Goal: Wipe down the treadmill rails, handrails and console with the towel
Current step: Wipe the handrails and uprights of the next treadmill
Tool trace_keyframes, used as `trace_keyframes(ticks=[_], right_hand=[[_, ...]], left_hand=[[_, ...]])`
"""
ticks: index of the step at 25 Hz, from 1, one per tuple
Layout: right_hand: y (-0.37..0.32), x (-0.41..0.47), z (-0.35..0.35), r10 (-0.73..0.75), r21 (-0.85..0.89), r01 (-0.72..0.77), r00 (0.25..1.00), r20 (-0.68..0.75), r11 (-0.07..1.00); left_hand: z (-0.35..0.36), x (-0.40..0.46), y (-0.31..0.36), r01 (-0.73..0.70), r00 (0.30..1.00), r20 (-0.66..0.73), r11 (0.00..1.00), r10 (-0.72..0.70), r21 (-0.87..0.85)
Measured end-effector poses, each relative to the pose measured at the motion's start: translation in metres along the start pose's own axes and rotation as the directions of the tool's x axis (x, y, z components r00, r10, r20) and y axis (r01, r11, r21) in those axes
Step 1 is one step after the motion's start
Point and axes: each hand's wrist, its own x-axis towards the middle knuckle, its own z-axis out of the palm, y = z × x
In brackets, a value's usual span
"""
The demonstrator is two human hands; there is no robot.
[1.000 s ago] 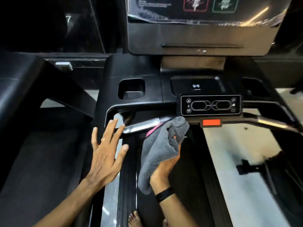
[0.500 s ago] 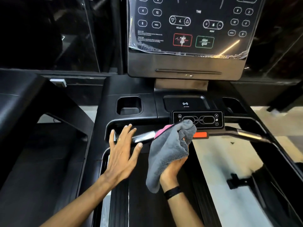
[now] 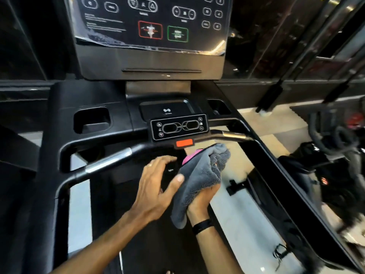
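My right hand (image 3: 204, 196) grips a bunched grey towel (image 3: 199, 175) with a pink edge, held just below the red stop tab (image 3: 184, 143) of the small control panel (image 3: 179, 127). My left hand (image 3: 156, 184) is spread open beside the towel, its thumb touching the cloth. The left front handrail (image 3: 108, 162), black with a silver section, runs up and to the right just beyond my left hand. The right handrail (image 3: 233, 135) extends past the towel. Above stands the console screen (image 3: 152, 22) with its button markings.
The black console tray has cup holders at left (image 3: 91, 120) and right (image 3: 218, 108) and a phone pad (image 3: 166, 110). A black side rail (image 3: 276, 175) runs down the right. Another dark machine (image 3: 335, 155) stands at right on the pale floor.
My left hand left the left handrail and moved right, beside the towel. The towel has dropped from the control panel to just below the red tab. The view has shifted to the right.
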Motion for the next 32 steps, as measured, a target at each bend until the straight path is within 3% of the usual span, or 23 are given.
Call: trace_keyframes(ticks=[3, 5, 9, 11, 14, 16, 19, 24, 28, 32], right_hand=[[-0.024, 0.011, -0.036, -0.310, -0.023, 0.310, 0.943, -0.116, 0.950], [-0.043, 0.018, -0.063, -0.351, -0.023, 0.350, 0.930, -0.111, 0.936], [-0.062, 0.039, -0.120, -0.387, -0.180, 0.368, 0.918, -0.085, 0.912], [-0.075, 0.058, -0.171, -0.415, -0.344, 0.391, 0.910, 0.006, 0.853], [-0.107, 0.092, -0.253, -0.431, -0.557, 0.533, 0.845, 0.315, 0.637], [-0.137, 0.110, -0.294, -0.349, -0.609, 0.640, 0.767, 0.538, 0.469], [-0.175, 0.129, -0.334, -0.186, -0.639, 0.666, 0.734, 0.653, 0.385], [-0.208, 0.159, -0.387, -0.175, -0.682, 0.658, 0.748, 0.640, 0.320], [-0.213, 0.180, -0.431, -0.097, -0.723, 0.549, 0.819, 0.566, 0.420], [-0.222, 0.201, -0.478, 0.068, -0.769, 0.449, 0.843, 0.533, 0.456]], left_hand=[[0.049, -0.006, 0.029, -0.042, 0.978, 0.202, 0.997, 0.054, -0.064], [0.086, -0.010, 0.055, 0.013, 0.967, 0.253, 0.990, 0.023, -0.138], [0.133, 0.000, 0.089, 0.020, 0.979, 0.203, 0.980, 0.021, -0.196], [0.153, 0.010, 0.102, 0.016, 0.952, 0.306, 0.992, 0.024, -0.128], [0.191, 0.024, 0.127, 0.004, 0.840, 0.542, 1.000, 0.009, -0.022], [0.216, 0.031, 0.146, -0.011, 0.748, 0.663, 1.000, 0.009, -0.001], [0.256, 0.030, 0.176, -0.014, 0.662, 0.749, 0.999, 0.042, -0.043], [0.314, 0.009, 0.191, 0.045, 0.717, 0.697, 0.997, 0.016, -0.069], [0.359, -0.009, 0.171, 0.003, 0.741, 0.669, 0.997, -0.055, 0.078], [0.417, -0.027, 0.179, 0.020, 0.774, 0.633, 0.999, -0.038, 0.035]])
